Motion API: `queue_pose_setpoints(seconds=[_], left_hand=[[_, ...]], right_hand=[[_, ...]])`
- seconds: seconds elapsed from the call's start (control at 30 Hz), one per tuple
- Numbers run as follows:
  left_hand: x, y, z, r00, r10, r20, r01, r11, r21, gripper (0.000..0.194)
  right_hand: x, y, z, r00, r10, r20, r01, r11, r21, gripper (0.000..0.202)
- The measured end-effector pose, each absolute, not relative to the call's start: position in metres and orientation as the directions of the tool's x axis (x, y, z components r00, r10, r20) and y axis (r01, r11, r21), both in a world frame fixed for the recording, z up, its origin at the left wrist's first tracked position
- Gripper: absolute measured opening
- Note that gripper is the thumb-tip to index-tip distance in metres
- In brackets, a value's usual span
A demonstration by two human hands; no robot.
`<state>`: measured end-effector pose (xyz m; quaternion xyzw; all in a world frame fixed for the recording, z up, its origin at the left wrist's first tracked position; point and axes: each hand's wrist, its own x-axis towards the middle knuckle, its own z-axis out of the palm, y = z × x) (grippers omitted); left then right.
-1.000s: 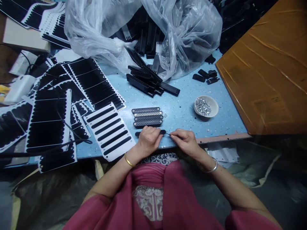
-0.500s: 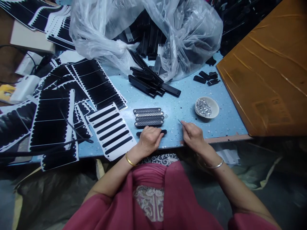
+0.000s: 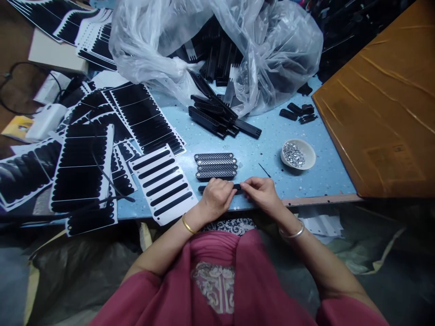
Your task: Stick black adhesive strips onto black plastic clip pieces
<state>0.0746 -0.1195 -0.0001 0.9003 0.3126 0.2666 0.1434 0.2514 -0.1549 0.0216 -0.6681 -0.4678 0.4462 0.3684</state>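
Note:
My left hand is closed over a narrow black plastic bar lying along the table's front edge. At the bar's right end, the thumb and fingers of my right hand pinch together; whether they hold something smaller there is hidden. Just beyond the bar lie several black bars with a mesh pattern, stacked side by side, with silvery dots at their ends. A thin dark pointed tool rests on the table above my right hand.
A white bowl of small shiny metal pieces stands at right, near a big brown taped box. Sheets of black stickers cover the left. Behind, a clear plastic bag spills black plastic parts. A cable crosses the sheets.
My right hand has let go of the thin tool, which now lies on the table, and has moved left to the bar's right end. My left hand stays on the bar.

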Motion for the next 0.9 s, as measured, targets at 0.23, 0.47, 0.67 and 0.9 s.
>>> queue_pose_setpoints(seconds=[0.23, 0.47, 0.67, 0.9], left_hand=[[0.073, -0.12, 0.003, 0.629, 0.622, 0.467, 0.426, -0.778, 0.462, 0.019], [0.019, -0.13, 0.011, 0.533, 0.605, 0.591, 0.483, -0.792, 0.375, 0.021], [-0.004, -0.124, -0.011, 0.559, 0.596, 0.576, 0.547, -0.787, 0.285, 0.021], [-0.001, -0.119, -0.014, 0.538, 0.585, 0.607, 0.502, -0.801, 0.327, 0.02]], right_hand=[[0.244, -0.153, 0.024, 0.201, 0.903, -0.38, 0.059, -0.399, -0.915, 0.042], [0.242, -0.156, 0.021, 0.22, 0.89, -0.399, 0.036, -0.416, -0.909, 0.032], [0.237, -0.157, 0.026, 0.265, 0.876, -0.402, 0.032, -0.424, -0.905, 0.03], [0.222, -0.164, 0.057, 0.252, 0.92, -0.3, 0.008, -0.312, -0.95, 0.025]])
